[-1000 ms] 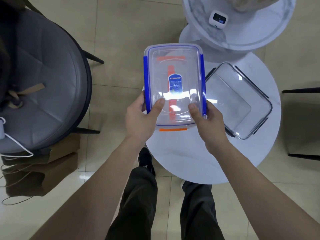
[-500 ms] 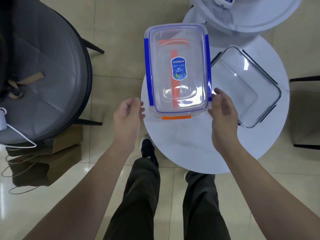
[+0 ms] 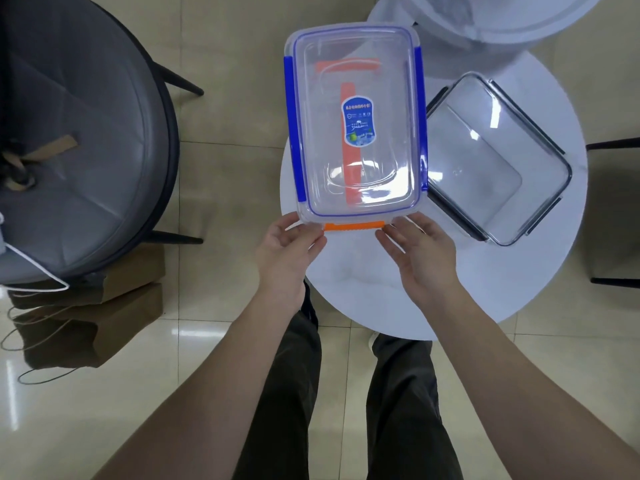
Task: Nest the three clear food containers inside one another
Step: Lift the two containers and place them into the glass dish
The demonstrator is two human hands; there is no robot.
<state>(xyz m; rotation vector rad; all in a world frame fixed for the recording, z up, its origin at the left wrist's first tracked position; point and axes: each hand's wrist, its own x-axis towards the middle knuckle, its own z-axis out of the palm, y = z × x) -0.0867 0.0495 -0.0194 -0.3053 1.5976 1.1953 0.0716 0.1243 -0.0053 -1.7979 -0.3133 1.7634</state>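
Observation:
A clear plastic container with blue side clips (image 3: 353, 81) and a blue label on its lid rests on the round white table (image 3: 381, 289), its far end overhanging the table's edge. Orange strips show through the clear lid. An orange latch (image 3: 354, 226) sits at its near end. My left hand (image 3: 284, 251) and my right hand (image 3: 422, 258) are at that near end, fingers spread, fingertips touching the container's corners on either side of the latch. An empty lidless clear container with dark clips (image 3: 485, 161) stands right beside it on the table.
A grey padded chair (image 3: 79, 133) stands at the left with a brown paper bag (image 3: 93, 313) on the floor by it. A second white round table (image 3: 502, 22) is at the top right. My legs are below the table's near edge.
The blue-clipped container was held up in both hands, then set on the table and let go. Both hands have moved from its sides to its near end by the orange latch.

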